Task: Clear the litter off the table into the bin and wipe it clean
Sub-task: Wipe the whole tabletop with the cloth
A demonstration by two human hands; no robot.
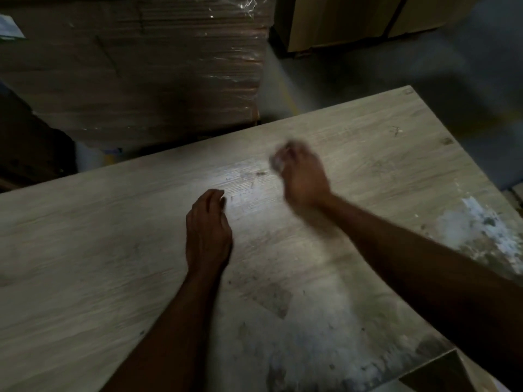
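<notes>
Head view: blurred right hand (304,176) perhaps closed round pale litter (278,161).

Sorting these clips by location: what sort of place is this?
Probably a warehouse or storeroom: a shrink-wrapped stack of flat cardboard stands behind the wood-grain table, large cartons sit on a bare concrete floor, and lighting is dim.

A single head-worn camera looks steeply down and forward from close above the table (85,250), taking in its near edge, far corner and floor (424,52) beyond.
</notes>
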